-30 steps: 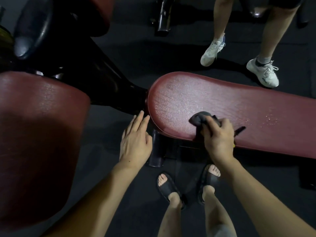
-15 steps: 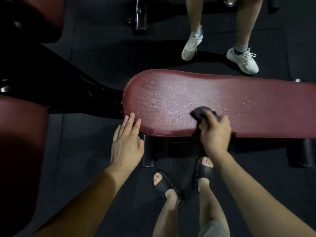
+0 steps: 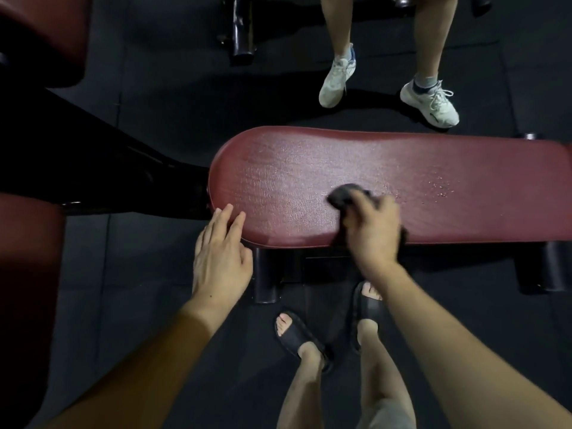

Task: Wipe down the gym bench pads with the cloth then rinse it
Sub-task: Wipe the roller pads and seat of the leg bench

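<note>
We see bench pad (image 3: 309, 181): maroon grained vinyl, slight sheen, droplets toward right. Cloth (image 3: 343, 196): dark, matt, soft. Bench legs (image 3: 266, 274): black glossy metal. Floor (image 3: 154, 289): matt dark rubber matting.

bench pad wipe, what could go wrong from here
The droplets to the right of the cloth are not yet wiped; a short stroke could leave them on the bench pad.

The right hand grips the cloth close to the pad's near edge, so part of it might slip off the side.

Another person's sneakers stand just beyond the pad; a long reach could crowd them.
</note>
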Motion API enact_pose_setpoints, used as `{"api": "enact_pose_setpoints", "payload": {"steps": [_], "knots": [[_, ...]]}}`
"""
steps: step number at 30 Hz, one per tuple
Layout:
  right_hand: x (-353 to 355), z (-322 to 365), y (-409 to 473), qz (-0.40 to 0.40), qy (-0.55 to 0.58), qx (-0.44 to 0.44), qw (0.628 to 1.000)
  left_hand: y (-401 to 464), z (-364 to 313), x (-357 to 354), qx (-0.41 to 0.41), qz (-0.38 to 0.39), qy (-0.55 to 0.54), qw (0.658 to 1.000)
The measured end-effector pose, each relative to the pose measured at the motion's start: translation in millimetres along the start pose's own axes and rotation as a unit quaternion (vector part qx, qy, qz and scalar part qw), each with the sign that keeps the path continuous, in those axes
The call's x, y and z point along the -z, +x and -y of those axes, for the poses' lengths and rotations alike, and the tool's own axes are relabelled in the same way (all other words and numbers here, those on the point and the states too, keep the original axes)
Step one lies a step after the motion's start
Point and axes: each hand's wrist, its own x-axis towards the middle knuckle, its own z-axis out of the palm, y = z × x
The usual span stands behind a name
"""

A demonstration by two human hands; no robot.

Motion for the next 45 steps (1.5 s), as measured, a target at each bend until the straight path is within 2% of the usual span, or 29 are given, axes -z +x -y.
{"api": "enact_pose_setpoints", "payload": {"steps": [2,4,6,8,11,13,16,18,20,21,25,27,28,33,36,38,41,43,45], "knots": [[1.0,-17.5,5.5,-0.054,-0.026,-0.092,0.994,-1.7,-1.7,-3.6,0.008,0.001,-0.001,1.000],[-22.0,13.6,5.5,-0.092,-0.026,-0.158,0.983,-3.1,-4.2,-6.9,0.012,0.001,0.001,1.000],[-48.5,73.6,4.3,-0.076,0.013,-0.093,0.993,-3.2,-6.3,-7.3,0.020,-0.005,0.013,1.000],[-65.6,124.0,3.5,-0.007,0.020,0.033,0.999,1.7,-8.1,-4.6,0.023,-0.018,0.027,0.999],[-63.8,118.2,23.6,0.056,0.006,0.158,0.986,15.7,-9.4,-0.5,0.013,-0.047,0.032,0.998],[-45.9,73.0,38.7,0.061,0.000,0.115,0.991,28.0,-12.7,-1.1,-0.008,-0.059,0.017,0.998],[-15.2,3.1,56.2,-0.026,-0.012,-0.002,1.000,54.0,-19.6,-8.8,-0.047,-0.066,0.008,0.997],[-20.1,0.6,60.7,-0.061,-0.020,-0.069,0.996,73.3,-23.5,-16.0,-0.047,-0.080,0.012,0.996],[-41.1,29.9,68.7,-0.086,-0.016,-0.107,0.990,88.5,-26.2,-21.9,-0.021,-0.105,0.025,0.994],[-52.9,50.3,74.4,-0.090,0.002,-0.090,0.992,91.5,-27.3,-24.9,-0.007,-0.118,0.037,0.992],[-80.9,117.6,93.5,-0.044,0.022,0.083,0.995,93.6,-27.7,-33.0,0.000,-0.132,0.074,0.988],[-74.3,108.2,103.6,-0.015,0.002,0.140,0.990,92.9,-26.8,-32.7,0.001,-0.129,0.090,0.988],[-67.3,90.4,110.4,-0.011,-0.007,0.141,0.990,93.6,-27.5,-32.2,0.001,-0.128,0.094,0.987],[-15.4,-17.9,143.8,-0.057,-0.031,-0.023,0.998,93.8,-29.2,-31.2,0.003,-0.120,0.107,0.987],[-40.5,17.8,143.8,-0.084,-0.036,-0.099,0.991,94.0,-29.6,-33.4,0.002,-0.122,0.112,0.986],[-70.9,82.9,139.9,-0.064,-0.010,-0.037,0.997,94.2,-29.2,-34.4,0.002,-0.120,0.123,0.985],[-90.8,158.1,120.9,0.014,0.020,0.138,0.990,95.3,-29.4,-35.1,0.006,-0.104,0.190,0.976],[-80.6,139.8,123.9,0.023,0.015,0.185,0.982,95.3,-29.9,-34.3,0.010,-0.114,0.160,0.980],[-63.0,79.4,135.2,0.013,-0.013,0.158,0.987,95.3,-31.5,-33.7,0.007,-0.122,0.129,0.984]]}}
